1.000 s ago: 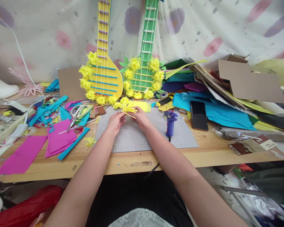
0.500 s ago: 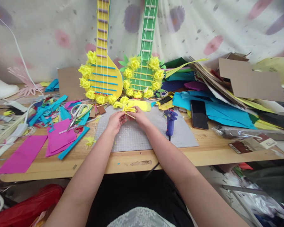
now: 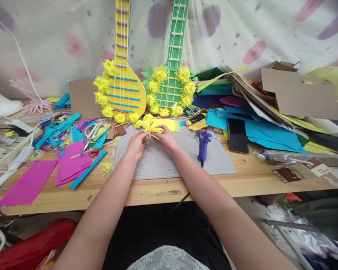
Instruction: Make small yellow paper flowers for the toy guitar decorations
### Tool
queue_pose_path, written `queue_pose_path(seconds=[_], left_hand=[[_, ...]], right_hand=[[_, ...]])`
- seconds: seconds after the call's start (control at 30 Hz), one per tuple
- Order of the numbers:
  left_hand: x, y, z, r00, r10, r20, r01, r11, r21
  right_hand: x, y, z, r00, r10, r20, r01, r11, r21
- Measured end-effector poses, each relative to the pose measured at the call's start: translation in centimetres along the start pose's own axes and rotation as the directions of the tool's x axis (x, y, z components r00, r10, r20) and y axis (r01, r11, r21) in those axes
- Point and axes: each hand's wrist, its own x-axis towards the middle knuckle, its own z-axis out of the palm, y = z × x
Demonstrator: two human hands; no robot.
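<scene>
Over the grey cutting mat [image 3: 169, 161], my left hand [image 3: 137, 144] and my right hand [image 3: 167, 138] meet at a yellow paper flower [image 3: 154, 129]. Both hands have their fingers closed on it, and a thin pale stick [image 3: 155, 137] shows beneath its petals by my right fingers. Finished yellow flowers [image 3: 143, 120] and a yellow paper sheet [image 3: 169, 125] lie just beyond my hands. Behind them stand a yellow cardboard guitar [image 3: 126, 92] and a green one [image 3: 170, 92], both edged with yellow paper flowers. A blue glue gun [image 3: 203, 146] is to the right of my right hand.
Scissors [image 3: 93, 135], magenta paper [image 3: 73, 161] and coloured scraps [image 3: 52, 131] cover the left of the table. On the right are a phone [image 3: 237, 135], blue paper [image 3: 270, 135] and stacked cardboard [image 3: 298, 95]. The table's front edge [image 3: 169, 199] runs under my forearms.
My left fingers have shifted slightly on the yellow paper flower, whose petals look a little more spread. Both hands stay in nearly the same place.
</scene>
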Motion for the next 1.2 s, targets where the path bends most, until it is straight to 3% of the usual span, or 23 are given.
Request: queue_pose_path(seconds=[0.13,0.47,0.63,1.2], left_hand=[[0.09,-0.17,-0.03,0.999,-0.009,0.046,0.008,1.000,0.005],[-0.29,-0.30,0.68,1.000,-0.005,-0.012,0.004,0.999,-0.046],[-0.16,-0.07,0.32,1.000,-0.019,-0.016,0.018,0.996,-0.091],[0.02,-0.58,0.54,0.998,0.060,-0.031,-0.061,0.998,-0.015]], right_hand=[[0.21,0.22,-0.13,1.000,0.029,-0.010,-0.029,0.999,0.033],[0.17,-0.04,-0.23,1.000,0.021,0.023,-0.024,0.987,0.157],[0.01,-0.16,-0.02,0.998,0.069,-0.003,-0.068,0.991,0.113],[0.12,0.15,0.11,0.989,-0.006,-0.146,0.003,1.000,-0.016]])
